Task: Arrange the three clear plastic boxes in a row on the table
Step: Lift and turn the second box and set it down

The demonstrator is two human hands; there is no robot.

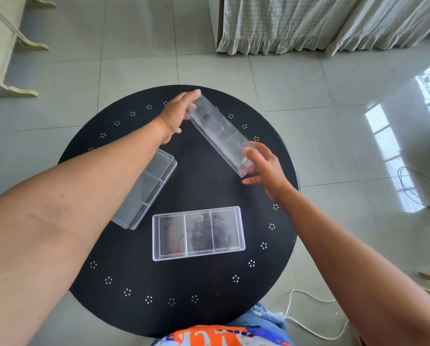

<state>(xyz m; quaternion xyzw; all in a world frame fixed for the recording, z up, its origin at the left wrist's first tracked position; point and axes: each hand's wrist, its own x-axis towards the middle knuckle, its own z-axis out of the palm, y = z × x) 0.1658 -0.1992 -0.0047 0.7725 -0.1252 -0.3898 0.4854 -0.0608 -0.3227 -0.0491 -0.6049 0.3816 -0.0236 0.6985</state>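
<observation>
Hands are sharing one load here: we are gripping the far box [219, 134], a long clear plastic box with inner dividers, at both of its ends. Our left hand [177, 116] is clasping the farther end, fingers curled over its top edge, while our right hand [264, 166] is pinching the nearer end, fingertips [249, 153] pressing on the end wall and thumb reaching under it. The box is running on a slant between the two hands, tipped onto a long side; whether it is touching the round black table [209, 283] or hanging just above it, we cannot tell.

Beneath our left forearm the second box [146, 193] is lying on the table, slanted and partly hidden by the arm. Nearer to us than both hands, between the two forearms, the third box [198, 233] is sitting flat and open side up, showing three compartments. It is lying just beside the second box, apart from it.
</observation>
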